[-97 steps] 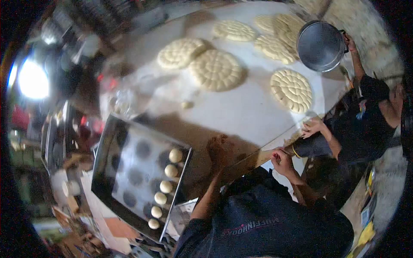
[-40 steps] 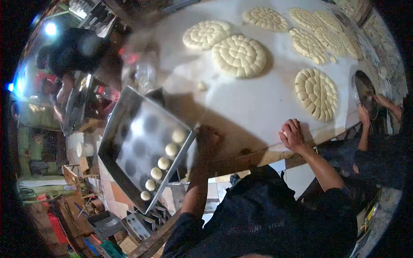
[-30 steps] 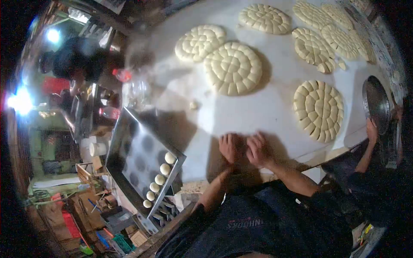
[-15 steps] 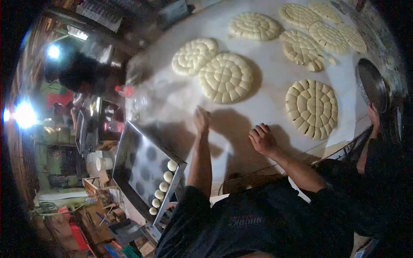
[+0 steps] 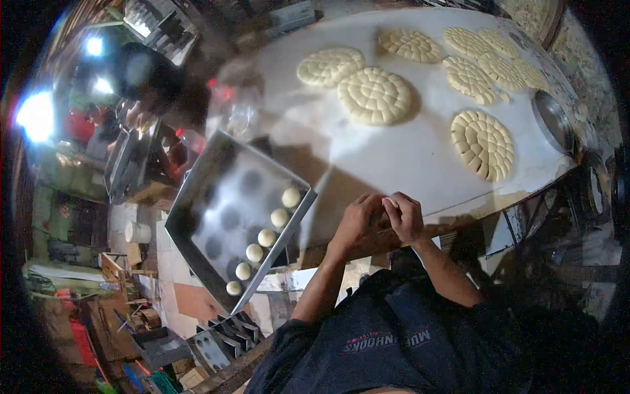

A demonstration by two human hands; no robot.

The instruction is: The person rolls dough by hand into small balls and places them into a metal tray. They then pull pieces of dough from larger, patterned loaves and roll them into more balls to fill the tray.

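The right hand (image 5: 405,218) had its thumb and bent fingers pressed together at a small pale piece (image 5: 392,202), mostly hidden, that showed at the fingertips. The left hand (image 5: 359,222) was curled just beside it, its exact grip impossible to tell. Both hovered around the near edge of the white tabletop (image 5: 394,157), at the centre of the frame. Half a second earlier the left hand had reached farther over the table, well apart from the right.

Left of the hands, a deep rectangular metal tray (image 5: 226,220) held six pale dough balls (image 5: 267,238) in a row along its right side. Scored, flat dough rounds (image 5: 374,96) lay across the upper centre and upper right, and a round metal pan (image 5: 554,121) rested at the right.
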